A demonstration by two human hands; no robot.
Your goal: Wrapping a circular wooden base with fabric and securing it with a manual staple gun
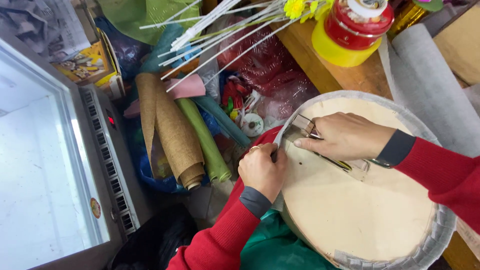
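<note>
A round wooden board (365,205) with grey fabric (440,235) wrapped over its rim lies in front of me, resting partly on a wooden table. My right hand (345,135) grips a metal staple gun (320,142) and presses its nose against the board's left edge. My left hand (262,170) pinches the grey fabric tight over the rim just beside the stapler's nose. A ring shows on a left finger. Both arms wear red sleeves with dark cuffs.
Rolls of burlap (167,135) and green material (202,140) stand on the floor at left, among white sticks (215,30) and red netting (270,70). A chest freezer (45,165) fills the left side. A red and yellow jar (352,30) and a grey fabric roll (430,85) sit on the table (320,65).
</note>
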